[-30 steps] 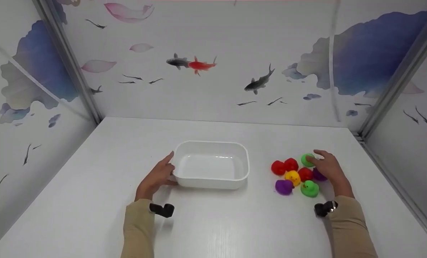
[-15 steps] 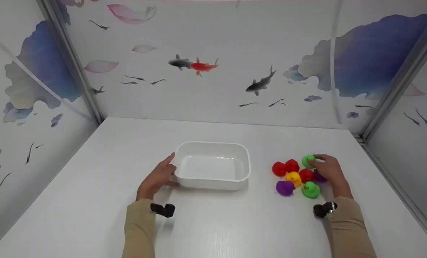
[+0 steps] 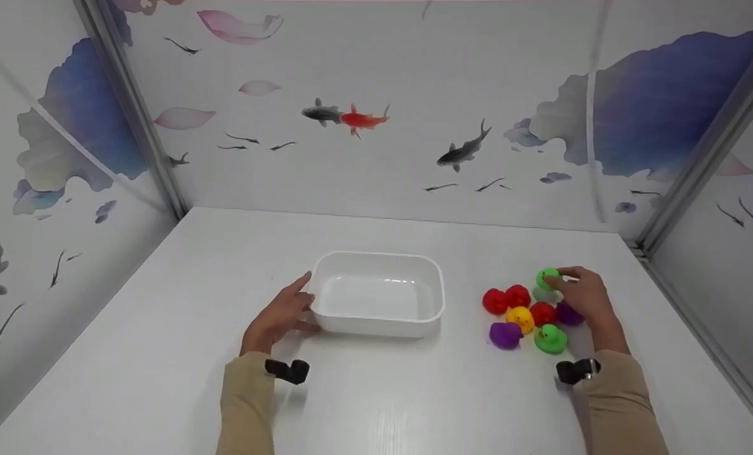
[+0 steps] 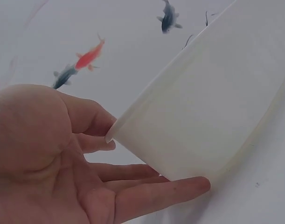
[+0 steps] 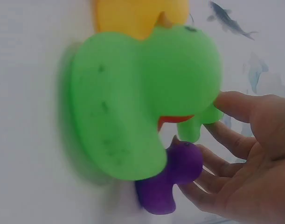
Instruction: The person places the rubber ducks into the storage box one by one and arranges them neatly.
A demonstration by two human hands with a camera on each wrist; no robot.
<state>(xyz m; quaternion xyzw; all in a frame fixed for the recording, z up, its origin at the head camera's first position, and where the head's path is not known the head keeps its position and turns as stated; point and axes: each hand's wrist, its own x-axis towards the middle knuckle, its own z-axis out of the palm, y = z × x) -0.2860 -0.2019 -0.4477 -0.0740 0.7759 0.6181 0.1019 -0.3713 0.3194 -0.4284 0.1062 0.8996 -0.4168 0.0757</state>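
My left hand (image 3: 281, 314) rests against the left end of a white plastic basin (image 3: 379, 327), its fingers extended. In the left wrist view, fingertips touch the outer wall and rim of the basin (image 4: 193, 112). My right hand (image 3: 585, 294) pinches a green rubber duck (image 3: 547, 278), held just above the table. The right wrist view shows that duck (image 5: 190, 130) mostly hidden behind a nearer green duck (image 5: 114, 107), with a purple duck (image 5: 184, 163) close to my fingers.
Several more rubber ducks cluster below the right hand: red (image 3: 495, 301), yellow (image 3: 520, 320), purple (image 3: 506, 335) and green (image 3: 550, 339). They stand on a white table (image 3: 382, 398) between printed walls (image 3: 376, 57).
My right hand has closed its fingers on the far green duck and raised it slightly off the table. The left hand stays against the basin. The head view has shifted slightly.
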